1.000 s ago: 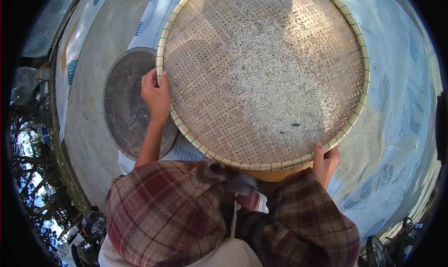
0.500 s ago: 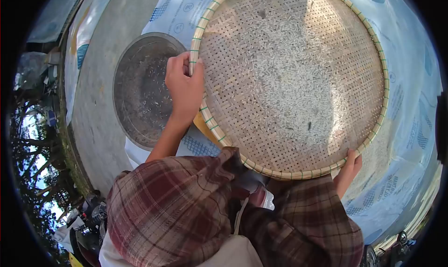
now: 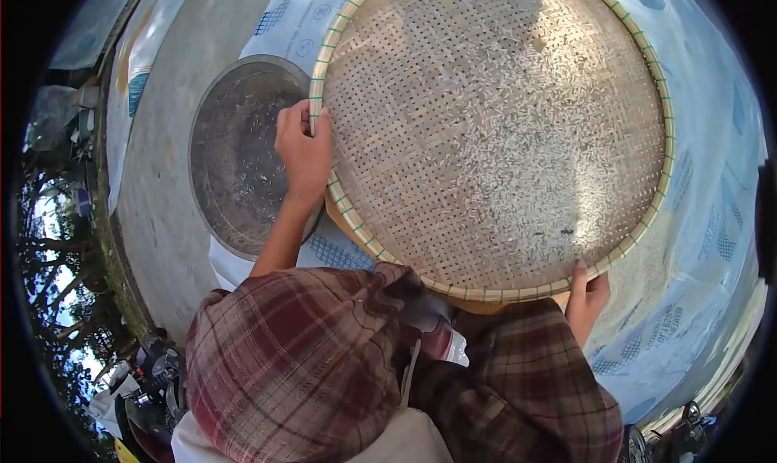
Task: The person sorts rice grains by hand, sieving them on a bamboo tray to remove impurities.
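Observation:
A round woven bamboo winnowing tray (image 3: pixel 405 139) with a green-stitched rim fills the upper middle of the view. My left hand (image 3: pixel 306 151) grips its rim on the left, thumb on the inner side. At the lower right, my right hand (image 3: pixel 586 299) holds the rim, with the thumb over the edge and the other fingers partly hidden beneath. Pale rice grains (image 3: pixel 542 176) lie spread over the tray's middle and right, thickest toward the lower right. A few dark bits sit among them near the near edge.
Left of the tray, a round grey metal basin (image 3: pixel 212 155) stands on the ground with a few scattered grains inside. Printed white-blue sheeting (image 3: pixel 647 333) covers the ground around. A bare concrete strip (image 3: pixel 158 147) runs along the left. Dark clutter, perhaps motorbike parts, shows at the lower left.
The tray has shifted a little left, carried by both hands. The grains have slid rightward and spread thinner. My right hand has moved left along with the near rim.

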`<act>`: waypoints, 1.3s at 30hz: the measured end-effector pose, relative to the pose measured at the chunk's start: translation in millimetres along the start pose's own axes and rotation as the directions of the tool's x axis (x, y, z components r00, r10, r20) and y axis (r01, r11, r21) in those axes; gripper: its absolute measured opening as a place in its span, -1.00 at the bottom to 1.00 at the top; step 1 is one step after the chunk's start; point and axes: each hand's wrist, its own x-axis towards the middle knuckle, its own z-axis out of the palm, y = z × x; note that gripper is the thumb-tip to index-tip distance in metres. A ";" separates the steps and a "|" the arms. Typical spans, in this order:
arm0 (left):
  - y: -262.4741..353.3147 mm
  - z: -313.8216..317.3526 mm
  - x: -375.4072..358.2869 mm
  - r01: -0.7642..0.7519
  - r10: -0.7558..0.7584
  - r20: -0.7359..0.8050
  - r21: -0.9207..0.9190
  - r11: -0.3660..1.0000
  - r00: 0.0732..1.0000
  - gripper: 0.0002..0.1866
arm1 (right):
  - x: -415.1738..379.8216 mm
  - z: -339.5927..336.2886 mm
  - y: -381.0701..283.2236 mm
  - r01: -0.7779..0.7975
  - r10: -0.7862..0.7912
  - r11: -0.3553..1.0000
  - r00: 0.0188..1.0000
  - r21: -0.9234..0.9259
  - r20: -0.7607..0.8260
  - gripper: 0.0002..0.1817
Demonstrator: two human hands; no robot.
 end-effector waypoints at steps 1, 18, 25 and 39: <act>-22.9 -1.3 6.0 0.019 -0.018 -0.026 0.039 0.999 1.000 -0.83 | -6.9 15.8 -9.0 0.000 -0.001 0.998 1.000 -0.059 -0.012 -0.66; 42.8 3.6 -9.9 0.077 -0.064 0.078 -0.186 0.979 0.995 -0.79 | 7.7 -33.0 12.2 -0.200 0.279 0.937 0.922 0.286 -0.268 -0.63; 9.2 9.7 -21.1 -0.055 0.044 0.111 0.104 0.993 0.993 -0.74 | -3.1 -12.5 32.6 -0.184 0.184 0.982 0.983 -0.029 -0.013 -0.64; 123.4 55.5 70.0 -0.774 0.660 0.724 -0.296 0.560 0.200 -0.81 | 72.2 -48.8 -83.9 0.589 -0.121 0.140 0.808 -0.796 0.576 -0.66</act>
